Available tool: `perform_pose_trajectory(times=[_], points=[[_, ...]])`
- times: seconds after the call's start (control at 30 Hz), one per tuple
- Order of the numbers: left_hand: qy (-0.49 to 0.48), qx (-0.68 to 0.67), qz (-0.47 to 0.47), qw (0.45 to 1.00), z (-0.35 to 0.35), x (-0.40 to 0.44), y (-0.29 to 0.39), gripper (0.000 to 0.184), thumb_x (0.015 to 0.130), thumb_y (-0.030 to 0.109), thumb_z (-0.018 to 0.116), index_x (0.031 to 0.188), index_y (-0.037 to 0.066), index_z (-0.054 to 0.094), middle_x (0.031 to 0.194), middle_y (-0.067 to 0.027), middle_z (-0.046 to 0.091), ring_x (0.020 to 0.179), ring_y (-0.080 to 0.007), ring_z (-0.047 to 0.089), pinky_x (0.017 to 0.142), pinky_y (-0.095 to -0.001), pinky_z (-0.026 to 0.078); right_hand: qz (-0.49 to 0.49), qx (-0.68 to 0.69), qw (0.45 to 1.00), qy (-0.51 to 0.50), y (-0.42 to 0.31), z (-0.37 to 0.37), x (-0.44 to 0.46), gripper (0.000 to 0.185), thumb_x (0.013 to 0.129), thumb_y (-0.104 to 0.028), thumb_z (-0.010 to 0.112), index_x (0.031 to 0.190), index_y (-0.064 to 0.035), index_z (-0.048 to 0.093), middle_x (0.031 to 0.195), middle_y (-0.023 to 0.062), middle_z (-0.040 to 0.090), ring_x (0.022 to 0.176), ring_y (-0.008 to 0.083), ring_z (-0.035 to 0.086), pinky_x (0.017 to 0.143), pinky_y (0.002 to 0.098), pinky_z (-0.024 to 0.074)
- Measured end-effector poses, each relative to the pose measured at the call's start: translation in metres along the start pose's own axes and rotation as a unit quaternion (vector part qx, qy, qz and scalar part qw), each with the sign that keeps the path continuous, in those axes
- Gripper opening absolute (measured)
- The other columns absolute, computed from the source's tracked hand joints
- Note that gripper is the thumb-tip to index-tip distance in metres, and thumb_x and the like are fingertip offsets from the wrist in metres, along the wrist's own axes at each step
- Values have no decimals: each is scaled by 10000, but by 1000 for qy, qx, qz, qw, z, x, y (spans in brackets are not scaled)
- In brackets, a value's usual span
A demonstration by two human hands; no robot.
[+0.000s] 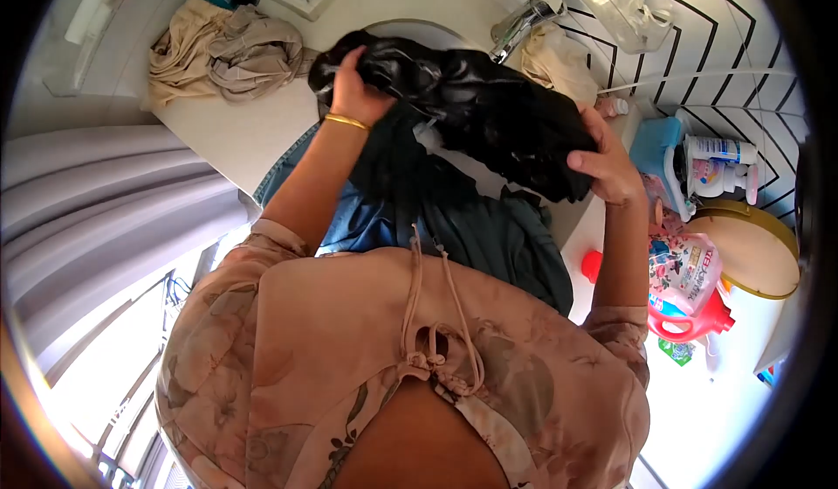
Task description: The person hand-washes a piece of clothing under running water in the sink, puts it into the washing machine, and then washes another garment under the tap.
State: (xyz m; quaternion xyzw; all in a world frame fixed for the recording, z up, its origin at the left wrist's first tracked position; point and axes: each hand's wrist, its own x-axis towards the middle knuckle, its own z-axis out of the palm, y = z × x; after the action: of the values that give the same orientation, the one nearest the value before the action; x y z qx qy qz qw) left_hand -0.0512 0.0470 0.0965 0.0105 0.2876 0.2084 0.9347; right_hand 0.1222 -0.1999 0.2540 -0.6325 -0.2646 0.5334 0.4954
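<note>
A bunched black garment point(489, 96), shiny and wet-looking, stretches between my two hands above the sink point(419, 29). My left hand point(353, 95), with a gold bracelet at the wrist, grips its left end, the thumb lying across the cloth. My right hand point(607, 162) holds the right end between thumb and fingers. Most of the basin is hidden behind the garment. Below it, dark green cloth point(506, 236) and blue cloth point(349, 218) drape over the counter's front edge, against my body.
Beige cloths point(253, 53) lie bundled on the counter point(218, 144) at left. Behind the sink stands a chrome faucet point(528, 22), with a cream cloth point(559, 61) beside it. At right are a blue basket point(661, 162), a detergent pouch point(685, 266), a red bottle point(698, 319) and a round basin point(751, 249).
</note>
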Motion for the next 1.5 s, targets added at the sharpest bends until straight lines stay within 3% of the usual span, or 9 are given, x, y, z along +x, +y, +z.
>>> perform_pose_trajectory(times=[0.1,0.2,0.37,0.57,0.93,1.1,1.23,1.33,1.5], points=[[86,49,-80,992,-24,4,-22,490,833,425,475,1169,69,460,1165,-108,513,1097,-298,463,966,-492,304,-3,-116,992,-58,8,8,-6,658,651,-175,705,1214,7,418,1125,73,505,1051,182,464,917,289,333],[-9,-8,-122,992,-65,16,-30,506,820,419,495,1194,83,446,1201,-107,488,1143,-294,424,977,-481,292,253,-629,725,-117,50,3,0,558,669,-112,671,1179,-14,466,977,66,550,944,180,508,851,309,379],[92,388,-168,902,-51,-22,-31,874,674,381,691,1344,60,229,1373,-204,221,1285,-274,223,1035,-465,162,58,-403,899,-158,46,-7,4,404,700,-19,606,1092,0,514,829,109,584,830,287,566,769,340,422],[-266,791,308,457,20,-56,-34,929,562,246,796,1313,46,287,1336,-142,336,1227,-269,312,1032,-397,183,-130,-269,933,-203,-12,19,-2,271,757,-40,595,1012,30,537,850,84,583,811,193,557,733,284,417],[-219,342,-39,913,8,12,-8,288,701,19,545,985,-26,564,845,-67,615,758,-155,590,723,-278,489,76,-8,996,40,67,-36,76,528,717,-140,558,1214,-11,435,971,87,566,825,176,555,763,262,442],[36,207,-149,966,-69,69,-41,314,756,161,528,1028,8,549,931,-112,607,817,-235,593,778,-349,487,160,115,954,226,130,10,137,431,742,-158,527,1149,-21,498,920,102,578,780,199,558,711,269,453],[-76,31,-153,985,-50,43,-63,408,847,379,485,1097,60,526,1093,-101,555,980,-244,536,925,-376,389,-227,-373,865,247,145,118,122,340,689,-203,557,971,-13,552,904,197,571,777,351,569,651,396,466],[-27,87,-167,982,-51,43,-82,342,853,302,462,1088,65,535,1052,-92,578,942,-237,555,880,-367,421,-146,-537,787,265,154,107,157,272,710,-239,556,876,-24,569,832,183,583,681,338,574,597,413,462],[-49,134,-160,977,-47,54,-82,342,856,323,471,1077,74,548,1001,-90,603,904,-224,574,834,-369,452,26,-36,906,420,193,30,229,259,730,-217,553,816,26,581,711,196,597,693,370,586,618,380,473]])
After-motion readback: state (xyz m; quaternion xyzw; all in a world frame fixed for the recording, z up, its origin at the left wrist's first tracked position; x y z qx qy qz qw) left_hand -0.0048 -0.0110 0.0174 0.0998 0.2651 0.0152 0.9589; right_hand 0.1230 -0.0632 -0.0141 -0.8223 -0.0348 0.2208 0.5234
